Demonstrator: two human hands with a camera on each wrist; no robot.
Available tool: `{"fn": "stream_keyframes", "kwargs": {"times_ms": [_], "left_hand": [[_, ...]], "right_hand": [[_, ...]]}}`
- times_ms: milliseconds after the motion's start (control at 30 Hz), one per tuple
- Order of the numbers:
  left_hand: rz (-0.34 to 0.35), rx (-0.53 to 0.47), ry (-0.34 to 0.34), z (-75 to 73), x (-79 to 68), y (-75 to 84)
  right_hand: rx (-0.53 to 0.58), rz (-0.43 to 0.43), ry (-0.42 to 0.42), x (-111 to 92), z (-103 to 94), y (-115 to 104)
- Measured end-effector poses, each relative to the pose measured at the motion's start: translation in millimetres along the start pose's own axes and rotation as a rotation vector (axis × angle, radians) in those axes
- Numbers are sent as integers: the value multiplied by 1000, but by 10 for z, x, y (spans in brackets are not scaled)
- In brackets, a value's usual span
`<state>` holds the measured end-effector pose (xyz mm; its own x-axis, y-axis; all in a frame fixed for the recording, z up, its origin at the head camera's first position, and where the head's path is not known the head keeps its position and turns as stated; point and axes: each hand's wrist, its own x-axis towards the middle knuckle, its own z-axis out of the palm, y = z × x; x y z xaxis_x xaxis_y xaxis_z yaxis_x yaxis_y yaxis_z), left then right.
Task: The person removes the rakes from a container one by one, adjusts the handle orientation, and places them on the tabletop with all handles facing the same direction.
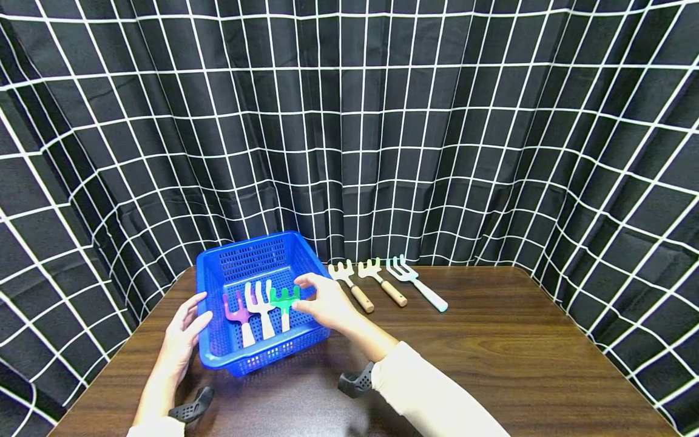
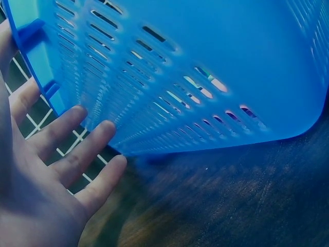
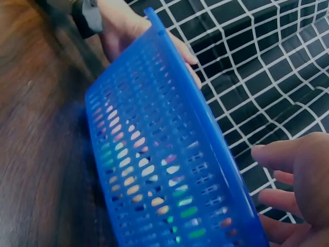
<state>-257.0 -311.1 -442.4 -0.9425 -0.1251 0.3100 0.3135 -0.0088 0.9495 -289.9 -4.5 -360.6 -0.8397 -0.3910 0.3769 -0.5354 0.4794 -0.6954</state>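
A blue perforated plastic basket [image 1: 317, 335] stands tilted on the table's left side. Inside lie three small hand forks: a purple one [image 1: 238, 314] with a pale handle, a white one [image 1: 264, 308] and a green one [image 1: 284, 301]. My left hand [image 1: 182, 331] is at the left rim, its straight, spread fingers [image 2: 85, 154] against the basket's outer wall. Over the right side reaches my right hand [image 1: 327, 301], thumb and index apart, the thumb overlapping the green fork's edge. In the right wrist view, my right hand's lower fingers pass behind the rim.
Right of the basket lie two forks with wooden handles, a nearer one [image 1: 360, 297] and another [image 1: 392, 291], plus a pale blue fork [image 1: 417, 282]. A dark gridded curtain [image 1: 382, 152] hangs behind the brown wooden table [image 1: 491, 340].
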Motion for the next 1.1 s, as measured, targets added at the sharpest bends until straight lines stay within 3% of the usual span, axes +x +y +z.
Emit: {"fn": "stream_keyframes", "kwargs": {"times_ms": [233,433,667,1100], "left_hand": [[5,-3,-10,-12,-9,8],[-12,-1,-6,-11,-14,-2],[-6,-12,-7,-11,8,-1],[-9,-3,0,7,2,4]], "right_hand": [[-14,-4,-72,76,93,-36],[57,-25,-112,148,111,-43],[41,-106,-269,275,150,-23],[104,81,-595,406,261,76]]}}
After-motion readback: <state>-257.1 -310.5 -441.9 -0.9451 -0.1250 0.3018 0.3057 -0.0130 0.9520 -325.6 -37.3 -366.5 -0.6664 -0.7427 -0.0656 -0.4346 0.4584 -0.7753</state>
